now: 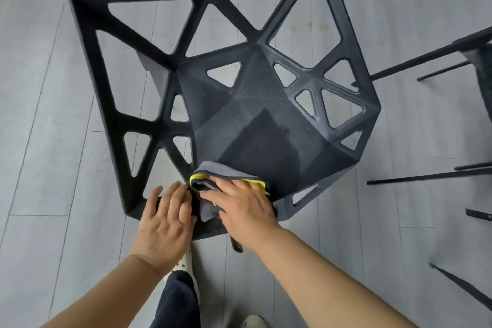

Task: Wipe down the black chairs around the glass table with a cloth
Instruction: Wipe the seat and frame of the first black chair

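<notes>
A black plastic chair with triangular cut-outs fills the view from above, its backrest pointing away from me. A grey cloth with a yellow edge lies bunched on the seat's front edge. My right hand presses flat on the cloth with straight fingers. A darker wet streak runs up the seat behind the cloth. My left hand rests on the front left rim of the seat, fingers extended, right beside the cloth.
Thin black legs of other furniture stick in from the right edge, with another dark frame at the upper right. Grey plank flooring surrounds the chair. My leg and a white perforated shoe stand just under the seat's front.
</notes>
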